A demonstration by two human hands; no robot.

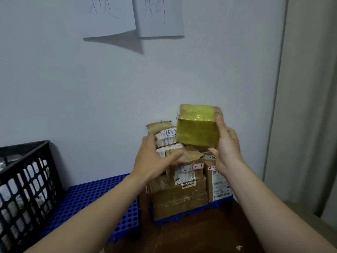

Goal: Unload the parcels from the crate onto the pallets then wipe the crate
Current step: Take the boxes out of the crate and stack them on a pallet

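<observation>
The scene is dim and bluish under soft indoor light. High above the hands, two paper sheets (pixel 109 15) throw a dark shadow (pixel 118 43) below them, so light falls from above. Motion blur smears the left hand (pixel 155 159). Weak glare streaks the yellow-taped parcel (pixel 197 128) gripped by the right hand (pixel 226 148). Right of the hands, the wall edge (pixel 275 106) bows from wide-angle distortion.

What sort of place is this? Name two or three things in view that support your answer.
Probably a small parcel storage or sorting corner indoors. Labelled cardboard parcels are stacked on a blue plastic pallet, a black crate stands at the left, and the right hand holds a yellow-taped parcel.
</observation>
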